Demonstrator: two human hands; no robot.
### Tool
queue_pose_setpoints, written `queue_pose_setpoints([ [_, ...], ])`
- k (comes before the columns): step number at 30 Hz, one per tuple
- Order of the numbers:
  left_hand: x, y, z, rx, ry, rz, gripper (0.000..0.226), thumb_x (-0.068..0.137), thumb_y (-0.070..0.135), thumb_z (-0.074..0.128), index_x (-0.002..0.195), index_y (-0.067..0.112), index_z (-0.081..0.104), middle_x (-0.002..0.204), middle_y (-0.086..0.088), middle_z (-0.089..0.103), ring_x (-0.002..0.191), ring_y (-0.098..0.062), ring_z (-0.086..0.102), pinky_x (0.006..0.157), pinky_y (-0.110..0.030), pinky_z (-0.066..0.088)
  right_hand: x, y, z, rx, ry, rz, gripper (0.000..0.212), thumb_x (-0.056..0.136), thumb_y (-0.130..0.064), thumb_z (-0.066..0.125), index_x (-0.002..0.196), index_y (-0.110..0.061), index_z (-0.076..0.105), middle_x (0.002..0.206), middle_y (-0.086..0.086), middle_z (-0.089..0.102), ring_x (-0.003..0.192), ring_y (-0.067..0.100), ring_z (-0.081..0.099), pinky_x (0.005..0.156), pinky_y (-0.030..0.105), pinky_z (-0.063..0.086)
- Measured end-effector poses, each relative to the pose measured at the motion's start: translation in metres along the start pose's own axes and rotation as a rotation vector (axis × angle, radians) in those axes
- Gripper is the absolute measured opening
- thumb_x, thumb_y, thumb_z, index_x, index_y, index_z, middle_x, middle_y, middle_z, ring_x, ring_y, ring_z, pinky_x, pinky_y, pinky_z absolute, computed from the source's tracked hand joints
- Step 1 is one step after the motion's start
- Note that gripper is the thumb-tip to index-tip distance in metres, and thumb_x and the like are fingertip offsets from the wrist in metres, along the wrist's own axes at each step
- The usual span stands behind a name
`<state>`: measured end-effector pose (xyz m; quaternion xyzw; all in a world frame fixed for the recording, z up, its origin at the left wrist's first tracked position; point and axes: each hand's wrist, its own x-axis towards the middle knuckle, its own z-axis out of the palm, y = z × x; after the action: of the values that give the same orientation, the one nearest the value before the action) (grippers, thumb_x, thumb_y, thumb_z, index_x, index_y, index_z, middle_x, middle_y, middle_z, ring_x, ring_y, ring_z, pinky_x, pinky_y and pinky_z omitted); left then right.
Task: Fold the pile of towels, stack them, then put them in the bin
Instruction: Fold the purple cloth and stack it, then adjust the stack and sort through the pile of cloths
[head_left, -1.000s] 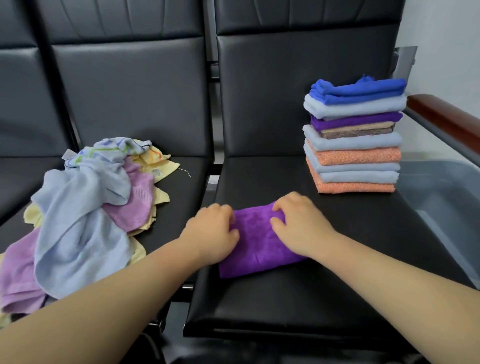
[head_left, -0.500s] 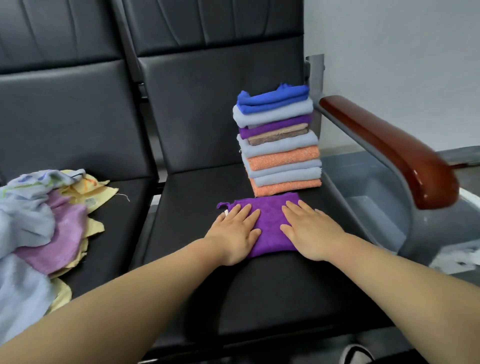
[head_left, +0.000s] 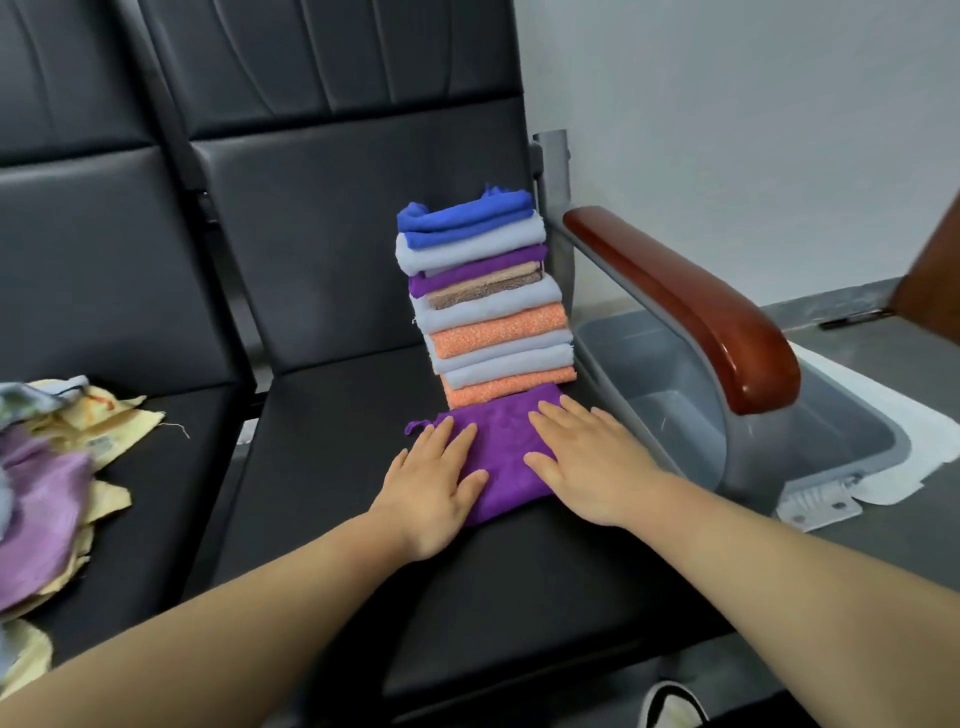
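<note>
Palms down, your left hand (head_left: 434, 480) and right hand (head_left: 582, 457) press flat on the folded purple towel (head_left: 501, 447) — one at each end, a strip of cloth showing between them. It lies on the black seat (head_left: 337, 467), far edge touching the foot of the stack of folded towels (head_left: 488, 306). The grey bin (head_left: 675, 415) sits beside the seat, below the wooden armrest (head_left: 691, 306) — the unfolded pile (head_left: 47, 467) lies on the next seat left.

Matt black leather-look seat (head_left: 322, 467), glossy wooden armrest (head_left: 691, 306), smooth grey plastic bin (head_left: 810, 457) (towels (head_left: 488, 306) are soft, nubbly cloth).
</note>
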<state>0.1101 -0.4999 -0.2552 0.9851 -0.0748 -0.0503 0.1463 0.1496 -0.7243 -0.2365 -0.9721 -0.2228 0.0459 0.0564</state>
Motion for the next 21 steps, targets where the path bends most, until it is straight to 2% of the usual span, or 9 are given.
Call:
queue_pose_setpoints([
  [4,-0.040,-0.041,-0.027,-0.043,0.107,-0.070,0.063,0.105,0.050,0.041,0.162,0.027,0.023,0.169,0.000,0.018,0.156,-0.017,0.014,0.125,-0.034,0.017,0.001,-0.067,-0.008,0.051,-0.047,-0.157,0.064,0.109,-0.052,0.036,0.163,-0.020,0.027,0.172,0.000,0.019,0.160,0.021,0.011,0.129,0.043,0.014],
  [8,-0.081,-0.103,-0.066,0.044,0.095,-0.218,0.059,0.103,0.045,0.047,0.157,0.025,0.033,0.164,0.002,0.030,0.151,-0.021,0.028,0.122,-0.041,0.030,0.018,-0.145,-0.010,0.133,-0.078,-0.317,0.061,0.109,-0.048,0.041,0.162,-0.019,0.031,0.172,0.000,0.022,0.159,0.019,0.015,0.128,0.042,0.018],
  [10,-0.112,-0.146,-0.089,0.092,0.115,-0.335,0.056,0.100,0.044,0.049,0.151,0.023,0.042,0.155,0.000,0.042,0.143,-0.025,0.040,0.116,-0.043,0.037,0.032,-0.195,-0.009,0.180,-0.123,-0.388,0.062,0.109,-0.047,0.041,0.163,-0.019,0.029,0.173,-0.002,0.018,0.159,0.018,0.014,0.127,0.040,0.018],
  [14,-0.177,-0.219,-0.131,0.185,0.275,-0.538,0.042,0.094,0.038,0.055,0.133,0.024,0.061,0.133,-0.004,0.059,0.122,-0.030,0.055,0.099,-0.045,0.049,0.060,-0.293,-0.010,0.237,-0.173,-0.501,0.060,0.109,-0.044,0.042,0.163,-0.020,0.030,0.172,-0.005,0.020,0.158,0.019,0.020,0.126,0.041,0.025],
  [16,-0.204,-0.252,-0.151,0.234,0.350,-0.640,0.036,0.092,0.034,0.059,0.126,0.025,0.065,0.127,-0.005,0.061,0.113,-0.032,0.057,0.092,-0.044,0.050,0.074,-0.339,-0.007,0.264,-0.201,-0.523,0.059,0.109,-0.043,0.044,0.161,-0.019,0.034,0.169,-0.004,0.027,0.153,0.022,0.029,0.122,0.041,0.031],
  [18,-0.221,-0.274,-0.170,0.232,0.406,-0.744,0.039,0.091,0.036,0.060,0.129,0.027,0.063,0.130,-0.006,0.058,0.117,-0.033,0.054,0.091,-0.045,0.049,0.084,-0.375,-0.002,0.304,-0.204,-0.521,0.052,0.106,-0.043,0.048,0.152,-0.020,0.045,0.157,0.001,0.042,0.143,0.026,0.043,0.114,0.042,0.040],
  [21,-0.239,-0.305,-0.181,0.198,0.349,-0.893,0.050,0.092,0.048,0.061,0.135,0.026,0.053,0.134,-0.007,0.051,0.120,-0.034,0.051,0.089,-0.043,0.048,0.097,-0.425,0.005,0.390,-0.230,-0.497,0.046,0.103,-0.039,0.054,0.145,-0.019,0.054,0.146,0.005,0.051,0.132,0.028,0.052,0.107,0.039,0.045],
])
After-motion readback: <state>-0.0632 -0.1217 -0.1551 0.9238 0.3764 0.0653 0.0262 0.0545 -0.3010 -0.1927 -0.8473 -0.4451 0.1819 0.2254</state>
